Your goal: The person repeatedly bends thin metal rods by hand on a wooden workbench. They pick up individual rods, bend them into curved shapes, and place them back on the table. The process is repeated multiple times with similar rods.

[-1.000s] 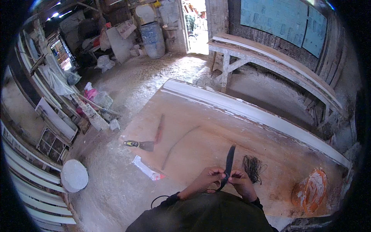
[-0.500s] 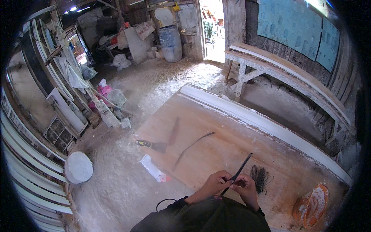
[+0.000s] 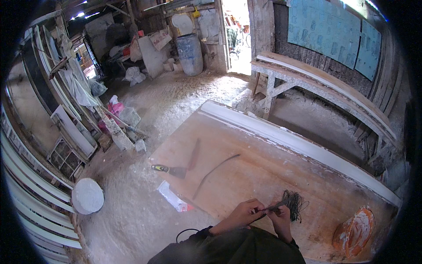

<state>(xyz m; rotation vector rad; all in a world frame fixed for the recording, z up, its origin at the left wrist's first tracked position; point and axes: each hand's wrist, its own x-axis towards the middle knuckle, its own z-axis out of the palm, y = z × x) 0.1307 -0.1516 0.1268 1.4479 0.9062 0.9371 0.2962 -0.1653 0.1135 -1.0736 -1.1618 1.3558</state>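
Observation:
A thin dark strip (image 3: 277, 205) is pinched between both hands, low over the near part of the brown tabletop (image 3: 250, 176). My left hand (image 3: 243, 214) has its fingers closed on it from the left. My right hand (image 3: 280, 218) grips it at the right, thumb and fingers pressed together. Just beyond the right hand lies a loose tangle of dark string or wire (image 3: 296, 207). Farther left on the board are a curved dark strip (image 3: 214, 171) and a putty knife (image 3: 169, 170) with a black and yellow handle. A reddish-brown flat strip (image 3: 194, 154) lies beside the knife.
An orange bucket (image 3: 355, 231) smeared with white lies tipped at the right. White moulding (image 3: 281, 135) runs along the table's far edge. A white packet (image 3: 171, 196) is by the left edge. A round white tub (image 3: 88, 196), long pale strips (image 3: 37, 193) and a bench (image 3: 323, 83) stand around.
The strip, which pointed up and away from my hands, now lies lower and flatter toward the tangle. Both hands keep hold of it. The view has shifted slightly.

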